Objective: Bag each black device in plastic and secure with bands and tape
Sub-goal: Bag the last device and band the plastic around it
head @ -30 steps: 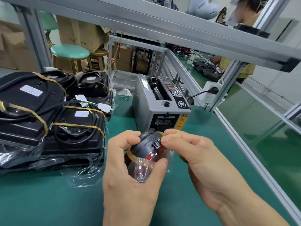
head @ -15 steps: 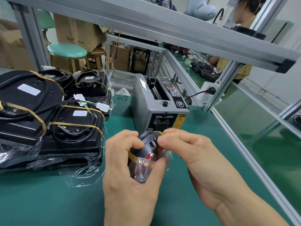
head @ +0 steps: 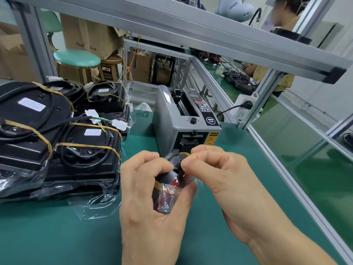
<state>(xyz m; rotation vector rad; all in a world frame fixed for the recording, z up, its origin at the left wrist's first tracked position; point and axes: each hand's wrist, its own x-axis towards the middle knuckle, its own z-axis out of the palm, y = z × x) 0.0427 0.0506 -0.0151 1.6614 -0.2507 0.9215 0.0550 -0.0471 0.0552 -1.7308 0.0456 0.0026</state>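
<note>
A small round black device (head: 172, 175) with red parts, wrapped in clear plastic, sits between both hands over the green mat. My left hand (head: 150, 203) grips it from the left and below, thumb pressed on the plastic. My right hand (head: 221, 186) pinches a tan rubber band (head: 185, 154) that runs over the device's top. Most of the device is hidden by my fingers. Several larger black devices (head: 84, 150) in plastic bags, bound with tan bands, are stacked at the left.
A grey tape dispenser machine (head: 183, 127) stands just behind my hands. An aluminium frame rail (head: 286, 180) borders the green mat (head: 57, 236) on the right. A power strip (head: 241, 109) hangs on a post. Stools, cardboard boxes and another person are in the background.
My fingers have closed in over the top of the small device, and the right hand's pinch on the band has shifted slightly left. The device stays in place.
</note>
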